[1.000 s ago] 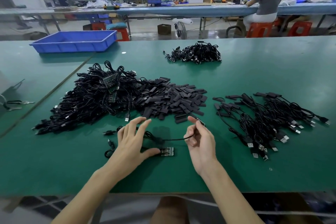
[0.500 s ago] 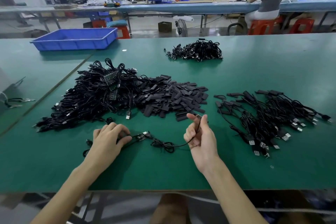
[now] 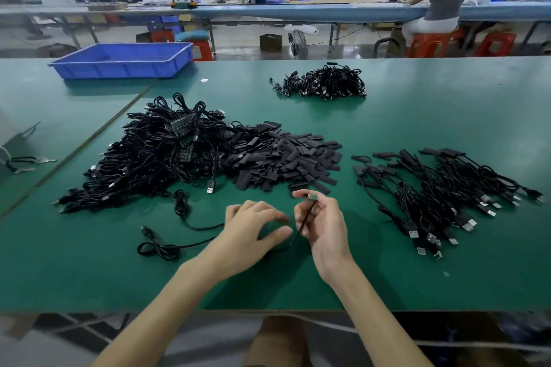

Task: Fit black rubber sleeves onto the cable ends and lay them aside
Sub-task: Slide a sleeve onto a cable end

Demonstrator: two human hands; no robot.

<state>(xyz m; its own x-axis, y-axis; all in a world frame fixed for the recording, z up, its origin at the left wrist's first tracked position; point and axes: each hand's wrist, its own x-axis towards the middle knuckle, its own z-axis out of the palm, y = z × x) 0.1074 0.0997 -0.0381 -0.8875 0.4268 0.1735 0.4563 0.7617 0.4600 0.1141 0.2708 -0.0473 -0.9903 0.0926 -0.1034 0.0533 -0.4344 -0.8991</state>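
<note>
My right hand (image 3: 323, 225) pinches the end of a thin black cable (image 3: 301, 228); a small green board end (image 3: 312, 196) shows at its fingertips. The cable drops from that hand and runs left under my left hand (image 3: 252, 231), which arches over the table with spread, curved, blurred fingers and nothing visibly in them. The cable's loops (image 3: 159, 247) lie on the mat to the left. A heap of flat black rubber sleeves (image 3: 283, 159) sits just beyond both hands. Left of it is a tangle of bare cables (image 3: 149, 164). Sleeved cables (image 3: 441, 194) lie spread at the right.
Another small cable pile (image 3: 323, 83) lies farther back on the green table (image 3: 447, 277). A blue tray (image 3: 125, 61) stands at the back left. The table's near edge runs just below my forearms. A person sits on a red stool beyond the table.
My left hand has let go of the cable at the left and moved right, close to my right hand. The right hand has kept hold of the cable end.
</note>
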